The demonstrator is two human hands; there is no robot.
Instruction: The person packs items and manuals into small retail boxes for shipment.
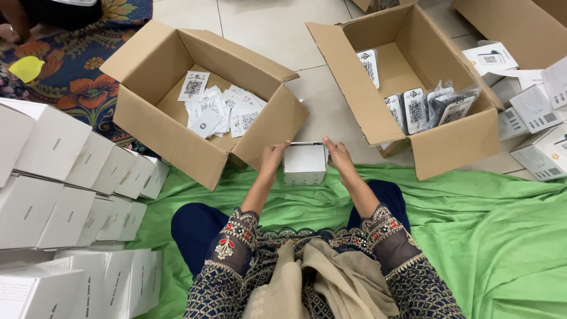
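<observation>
Just past the knees, on the green cloth (472, 236): small white box (305, 163), top open, gripped from both sides. Left hand (273, 157) pressed flat on its left wall, right hand (339, 152) on its right, fingers closed against card. Beyond box, left: carton of leaflets (171, 130). Beyond, right: carton of bagged packs (460, 139). Far left of box: stacked white boxes (71, 177).
</observation>
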